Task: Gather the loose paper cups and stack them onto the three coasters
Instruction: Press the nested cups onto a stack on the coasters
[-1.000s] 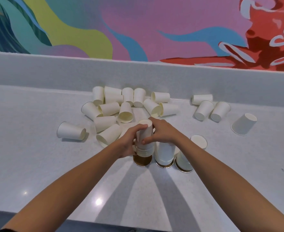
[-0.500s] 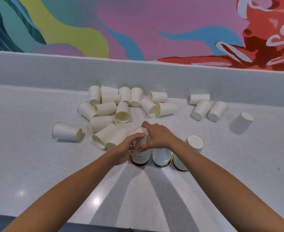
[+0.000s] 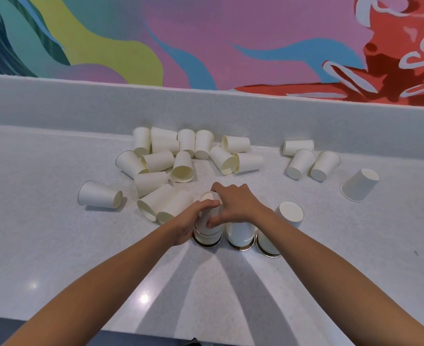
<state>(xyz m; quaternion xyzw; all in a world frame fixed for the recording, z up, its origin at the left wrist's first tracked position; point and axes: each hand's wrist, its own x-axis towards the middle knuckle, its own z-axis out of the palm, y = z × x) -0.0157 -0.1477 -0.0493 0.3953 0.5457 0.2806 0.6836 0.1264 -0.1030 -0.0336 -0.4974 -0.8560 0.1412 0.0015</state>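
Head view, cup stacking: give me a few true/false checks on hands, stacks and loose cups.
1. Both hands are on the leftmost stack. True: left hand and right hand wrap it.
2. The stacked cups stand mouth up. False: they sit upside down, bases up.
3. The loose cups mostly lie on their sides. True.
4. The rightmost coaster is bare. False: the rightmost stack stands on it.
5. The counter is black. False: it is light grey.

Likely a café or public lounge. A bright mural [image 3: 206,41] fills the top of the frame. Below runs a speckled grey worktop [image 3: 56,245].
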